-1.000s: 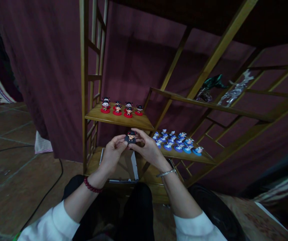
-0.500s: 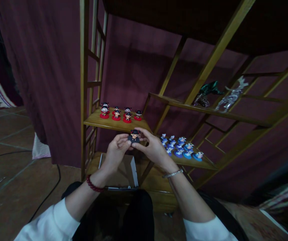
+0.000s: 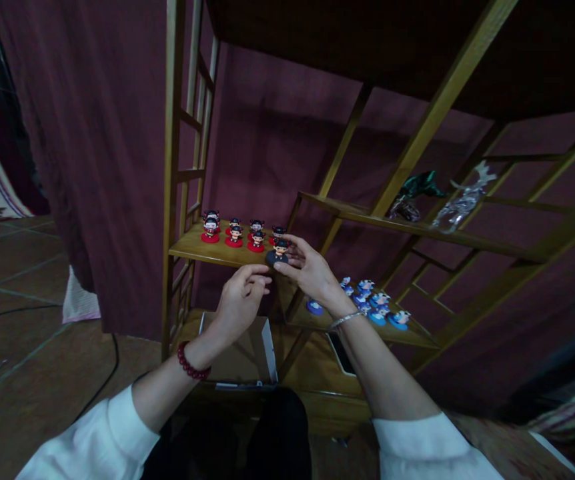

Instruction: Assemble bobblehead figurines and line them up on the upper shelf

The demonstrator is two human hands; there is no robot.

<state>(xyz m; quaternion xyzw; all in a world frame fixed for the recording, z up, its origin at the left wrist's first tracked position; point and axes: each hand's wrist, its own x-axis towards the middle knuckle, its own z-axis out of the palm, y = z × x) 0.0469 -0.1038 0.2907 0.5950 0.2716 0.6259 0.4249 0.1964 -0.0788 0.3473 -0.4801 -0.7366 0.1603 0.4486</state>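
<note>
My right hand [image 3: 312, 270] grips a small figurine [image 3: 279, 253] with black hair and a dark round base, at the front right edge of the upper-left shelf [image 3: 202, 252]. Just below and left of it, my left hand [image 3: 245, 291] holds nothing, its fingers curled loosely and a little apart. Several red-based figurines [image 3: 234, 237] stand in two rows on that shelf, left of the held one. One more red-based figurine [image 3: 277, 232] is partly hidden behind it.
Several blue-based figurines [image 3: 378, 310] stand on a lower right shelf, partly covered by my right arm. An open cardboard box [image 3: 270, 350] lies below my left hand, and a dark flat device [image 3: 341, 352] lies by my right forearm. Shiny ornaments [image 3: 462, 197] stand higher right.
The dark-based figurine has moved up and right to the shelf edge in my right hand. My left hand has let go of it and stays lower. The flat device has come into view.
</note>
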